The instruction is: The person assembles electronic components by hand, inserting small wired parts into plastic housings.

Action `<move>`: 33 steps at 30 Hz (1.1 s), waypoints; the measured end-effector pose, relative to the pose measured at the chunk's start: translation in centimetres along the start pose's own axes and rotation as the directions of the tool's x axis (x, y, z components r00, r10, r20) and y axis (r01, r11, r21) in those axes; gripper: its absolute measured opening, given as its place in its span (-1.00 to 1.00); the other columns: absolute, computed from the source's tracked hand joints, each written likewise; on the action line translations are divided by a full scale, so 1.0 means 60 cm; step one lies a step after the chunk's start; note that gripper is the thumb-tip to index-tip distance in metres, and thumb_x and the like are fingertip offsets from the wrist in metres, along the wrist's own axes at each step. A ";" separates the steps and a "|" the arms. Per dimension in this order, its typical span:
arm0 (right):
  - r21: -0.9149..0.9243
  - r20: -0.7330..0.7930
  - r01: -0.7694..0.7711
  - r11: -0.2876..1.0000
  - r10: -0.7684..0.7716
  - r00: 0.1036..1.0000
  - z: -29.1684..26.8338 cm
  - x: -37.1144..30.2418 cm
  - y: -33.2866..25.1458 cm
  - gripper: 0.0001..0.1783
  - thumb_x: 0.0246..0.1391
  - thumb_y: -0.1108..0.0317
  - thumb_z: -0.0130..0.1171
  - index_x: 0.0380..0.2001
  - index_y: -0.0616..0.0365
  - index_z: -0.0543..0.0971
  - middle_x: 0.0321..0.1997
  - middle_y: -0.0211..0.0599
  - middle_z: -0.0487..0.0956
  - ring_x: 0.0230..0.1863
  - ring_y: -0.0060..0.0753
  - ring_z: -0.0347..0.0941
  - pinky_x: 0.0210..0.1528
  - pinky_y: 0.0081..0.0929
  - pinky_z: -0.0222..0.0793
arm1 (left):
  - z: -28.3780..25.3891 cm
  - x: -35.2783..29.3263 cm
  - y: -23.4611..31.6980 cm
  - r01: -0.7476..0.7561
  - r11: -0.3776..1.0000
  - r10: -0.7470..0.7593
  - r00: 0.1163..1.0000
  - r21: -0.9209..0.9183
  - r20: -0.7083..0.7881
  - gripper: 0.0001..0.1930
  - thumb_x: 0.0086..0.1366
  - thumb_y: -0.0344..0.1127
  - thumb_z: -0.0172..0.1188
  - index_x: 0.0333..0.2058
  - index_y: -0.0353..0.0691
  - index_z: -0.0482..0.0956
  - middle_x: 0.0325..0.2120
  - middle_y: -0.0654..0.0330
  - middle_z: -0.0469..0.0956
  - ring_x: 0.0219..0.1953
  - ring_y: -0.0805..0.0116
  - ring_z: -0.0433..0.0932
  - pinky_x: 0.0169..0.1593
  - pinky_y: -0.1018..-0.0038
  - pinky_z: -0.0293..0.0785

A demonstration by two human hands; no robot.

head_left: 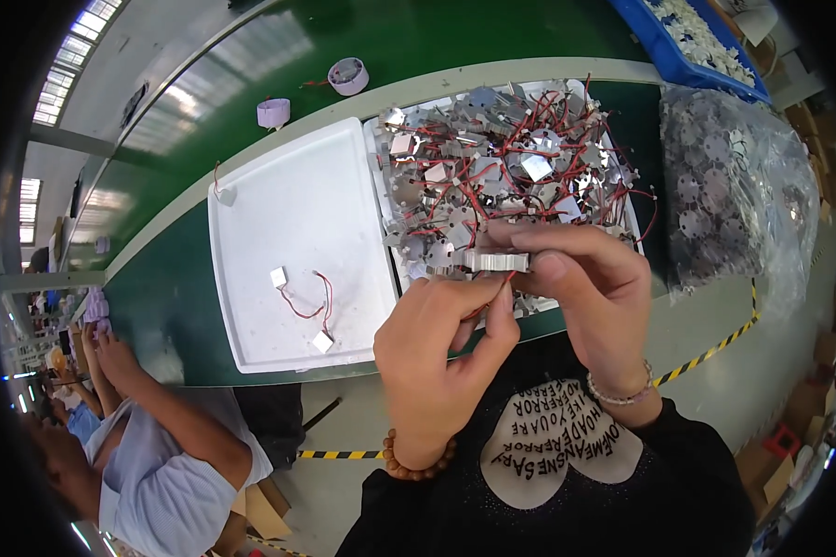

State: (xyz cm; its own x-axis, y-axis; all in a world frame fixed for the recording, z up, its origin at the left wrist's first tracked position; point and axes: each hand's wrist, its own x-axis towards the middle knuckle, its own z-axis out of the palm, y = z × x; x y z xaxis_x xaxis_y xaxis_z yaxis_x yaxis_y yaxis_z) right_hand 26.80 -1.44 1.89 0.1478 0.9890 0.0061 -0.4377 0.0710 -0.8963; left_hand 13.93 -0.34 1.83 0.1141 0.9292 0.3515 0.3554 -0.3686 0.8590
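Above the right-hand tray, both of my hands meet at a small pale-grey ribbed block (498,262) with a red wire under it. My right hand (599,288) is closed, pinching the block's right end between thumb and fingers. Just below it, my left hand (448,339) is closed too, thumb and forefinger together around the red wire (508,277); its other fingers are partly hidden. Beneath my hands, a heap of silver metal plates with red wires (492,167) fills a white tray (634,215).
A second white tray (293,200) at left holds two small white squares joined by red wire (325,302). Two lilac rings (273,113) lie beyond. Right are a clear bag of metal discs (715,200) and a blue bin (697,70). A co-worker (172,464) sits at left.
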 end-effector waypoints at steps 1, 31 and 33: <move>-0.001 0.000 -0.002 1.000 0.002 1.000 -0.001 -0.001 0.000 -0.78 -0.05 0.65 0.03 -0.25 0.41 0.45 -0.22 -0.10 0.50 -0.19 -0.43 0.44 -0.15 -0.55 0.42 | 0.002 -0.001 0.001 0.002 1.000 -0.002 1.000 0.000 0.000 -0.81 -0.15 -0.57 0.24 -0.49 -0.24 0.49 -0.70 0.28 0.38 -0.74 0.50 0.17 -0.67 0.59 0.07; -0.585 0.343 0.297 0.755 -0.101 0.934 -0.005 0.002 -0.019 -0.79 -0.36 0.48 0.31 -0.52 -0.08 0.64 -0.17 -0.31 0.33 -0.12 -0.36 0.29 -0.19 -0.50 0.24 | -0.020 -0.013 -0.082 0.173 0.609 0.206 0.908 -0.774 0.365 -0.67 0.05 -0.35 0.06 -0.20 -0.36 0.28 -0.27 0.10 0.30 -0.31 0.39 0.33 -0.19 0.51 0.26; -0.539 0.396 0.335 0.773 -0.118 0.910 0.008 0.001 -0.013 -0.81 -0.33 0.52 0.27 -0.51 0.01 0.62 -0.16 -0.28 0.33 -0.14 -0.38 0.30 -0.17 -0.46 0.25 | -0.032 -0.016 -0.079 0.143 0.673 0.115 0.949 -0.726 0.294 -0.78 0.02 -0.44 0.07 -0.32 -0.35 0.34 -0.39 0.10 0.39 -0.36 0.37 0.36 -0.23 0.52 0.29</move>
State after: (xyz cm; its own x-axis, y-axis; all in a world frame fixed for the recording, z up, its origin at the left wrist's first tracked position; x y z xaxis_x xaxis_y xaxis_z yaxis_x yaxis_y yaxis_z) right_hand 26.72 -1.38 2.82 -0.1654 0.9435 0.2873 0.1894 0.3163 -0.9296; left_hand 10.36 0.49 -1.88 0.4214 0.8475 0.3228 -0.4179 -0.1344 0.8985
